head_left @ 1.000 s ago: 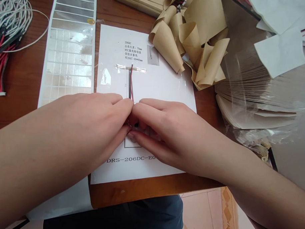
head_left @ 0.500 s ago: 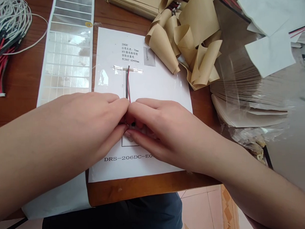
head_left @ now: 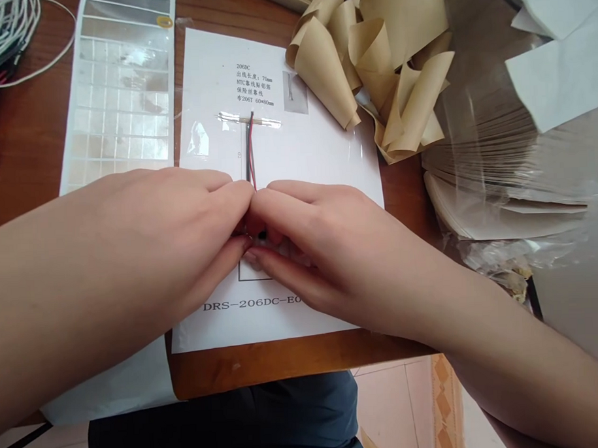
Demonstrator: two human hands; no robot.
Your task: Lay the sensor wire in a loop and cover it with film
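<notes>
My left hand [head_left: 195, 211] and my right hand [head_left: 313, 230] meet over a printed white sheet [head_left: 326, 151], fingertips pinched together and touching. A pair of red and black wires [head_left: 250, 150] runs down the sheet and goes in between the two hands. Its upper end crosses a thin pale strip [head_left: 266, 122] under clear tape. Both hands are closed on the lower end of the wires, though the fingers hide most of the grip. Between the right fingers a small black bit [head_left: 263, 235] shows. Below the hands, part of a printed rectangle is visible.
To the left lies a long backing sheet with silvery rectangles [head_left: 123, 106], beside a bundle of white, black and red wires [head_left: 8, 38]. Curled brown papers [head_left: 323, 73] lie at the back right. A plastic-wrapped stack of paper [head_left: 493, 178] stands at the right. The table's front edge [head_left: 294, 364] is near.
The camera view has shifted slightly, so the sheet and the things at the back sit higher in the picture. Both hands keep the same closed pose over the wires.
</notes>
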